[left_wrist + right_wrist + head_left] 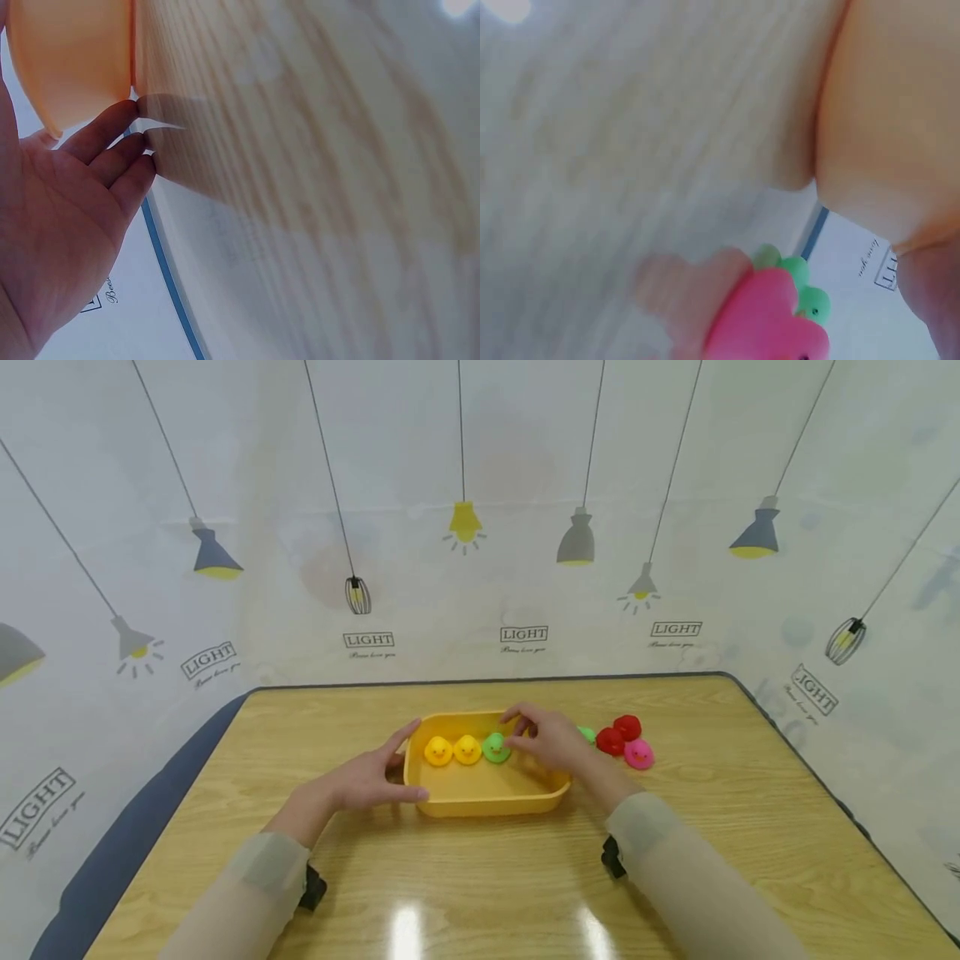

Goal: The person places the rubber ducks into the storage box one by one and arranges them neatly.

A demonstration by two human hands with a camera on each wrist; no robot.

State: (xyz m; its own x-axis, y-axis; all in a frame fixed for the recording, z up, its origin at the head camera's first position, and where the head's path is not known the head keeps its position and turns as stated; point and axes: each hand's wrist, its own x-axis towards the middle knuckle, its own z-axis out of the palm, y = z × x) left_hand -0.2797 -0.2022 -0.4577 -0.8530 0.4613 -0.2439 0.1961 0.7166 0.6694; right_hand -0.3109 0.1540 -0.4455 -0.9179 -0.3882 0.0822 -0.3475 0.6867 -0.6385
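A yellow plastic tray (487,807) stands on the table, with a row of rubber ducks inside: a yellow duck (438,752), another yellow duck (467,750) and a green duck (496,748). At the tray's left end, my left hand (367,779) spreads its fingers and thumb along the rim; its fairly straight fingers touch the side in the left wrist view. My right hand (553,742) hovers over the tray's right part, thumb and index finger apart close beside the green duck. Nothing shows between those fingertips. The hand hides the tray's right back corner.
Right of the tray lie a pink duck (639,754), two red pieces (627,727) and a second green duck (587,735), partly behind my right hand. The wooden table (465,877) ends at a back edge against a wall covering printed with lamps.
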